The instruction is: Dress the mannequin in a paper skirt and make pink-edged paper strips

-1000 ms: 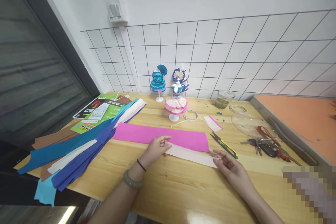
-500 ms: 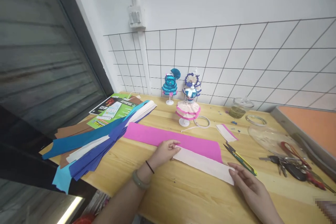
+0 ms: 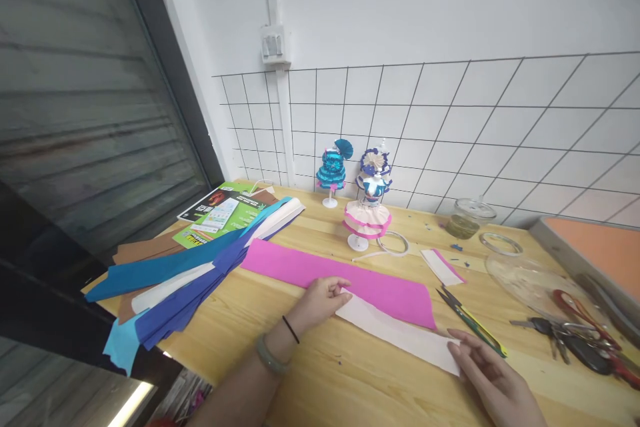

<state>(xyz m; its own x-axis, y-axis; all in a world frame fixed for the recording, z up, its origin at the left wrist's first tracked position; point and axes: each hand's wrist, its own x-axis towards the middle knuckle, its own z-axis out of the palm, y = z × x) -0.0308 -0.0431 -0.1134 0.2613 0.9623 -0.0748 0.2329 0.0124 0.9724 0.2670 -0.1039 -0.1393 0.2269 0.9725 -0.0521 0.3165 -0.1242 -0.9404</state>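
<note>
A pale, whitish paper strip (image 3: 397,331) stretches between my two hands, just in front of a wider magenta paper strip (image 3: 345,281) on the table. My left hand (image 3: 325,300), with a black band and a bangle on its wrist, pinches the strip's left end. At the right end, my right hand (image 3: 487,370) grips it between thumb and fingers. Yellow-and-green snips (image 3: 473,321) lie beyond my right hand. Behind the magenta strip stands a small dress form (image 3: 367,220) with a ruffled white and pink skirt.
Paper strips (image 3: 185,293) in blue, white and brown pile up at the left. Two more dressed forms, one teal (image 3: 331,170), stand near the wire grid. Keys (image 3: 570,340), a lidded cup (image 3: 465,219), a tape ring (image 3: 501,244) and an orange-lined tray (image 3: 595,247) occupy the right.
The whole view has shifted, so things appear slightly lower and farther right. Both hands keep their hold on the pale strip, which sags a little more.
</note>
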